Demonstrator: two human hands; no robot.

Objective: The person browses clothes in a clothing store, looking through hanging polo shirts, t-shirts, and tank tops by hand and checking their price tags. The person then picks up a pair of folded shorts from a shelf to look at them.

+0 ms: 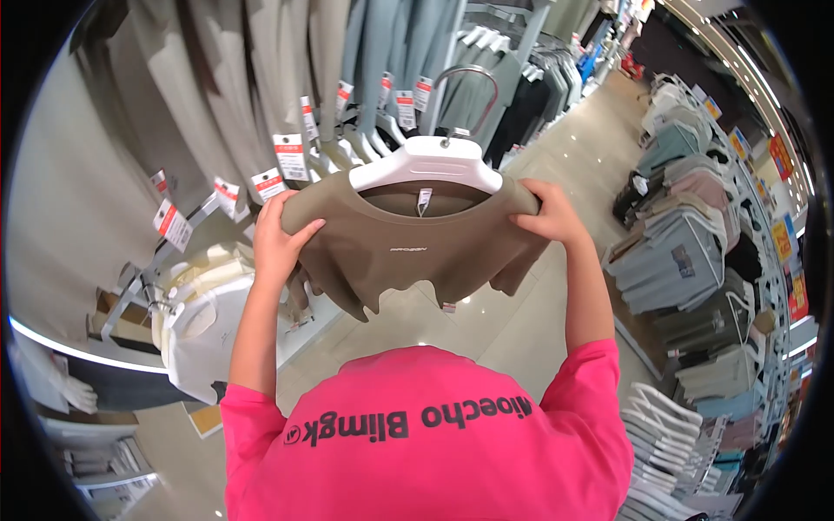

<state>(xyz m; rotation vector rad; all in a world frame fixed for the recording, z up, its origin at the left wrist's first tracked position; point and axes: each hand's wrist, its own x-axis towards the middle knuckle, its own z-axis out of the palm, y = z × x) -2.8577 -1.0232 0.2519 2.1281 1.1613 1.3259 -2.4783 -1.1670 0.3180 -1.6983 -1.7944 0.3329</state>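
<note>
A brown T-shirt (391, 230) with small pale lettering on its chest hangs in front of me on a white hanger (426, 163). The hanger's metal hook points up and away from me. My left hand (276, 234) is closed on the shirt's left-side shoulder, thumb on the front. At the opposite shoulder, my right hand (556, 215) grips the fabric the same way. A small white label (424, 201) shows inside the neckline. The shirt's lower part sags and folds beneath the chest.
Tagged trousers (213, 95) hang close on the left and ahead. Below them are pale garments (204, 321) on a low rail. An aisle floor (578, 148) runs away to the upper right. Clothing racks (673, 252) line the right, with white hangers (665, 425) at lower right.
</note>
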